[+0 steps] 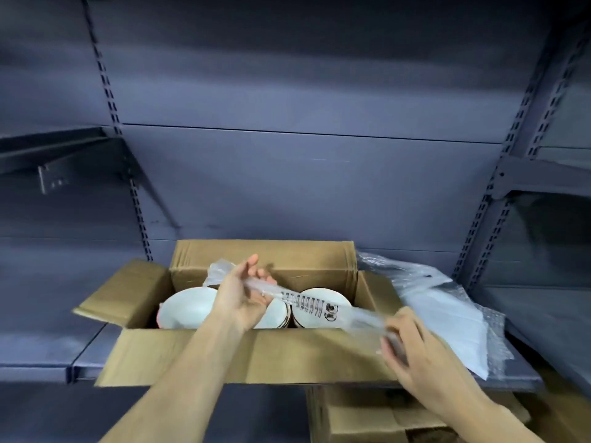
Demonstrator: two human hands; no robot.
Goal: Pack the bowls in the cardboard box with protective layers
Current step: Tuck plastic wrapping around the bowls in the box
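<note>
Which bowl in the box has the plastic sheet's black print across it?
The rightmost bowl, by the box's right wall; the left bowl and middle bowl sit left of the print.

Sheet (347, 310) in left hand (238, 298), right hand (412, 350)
</note>
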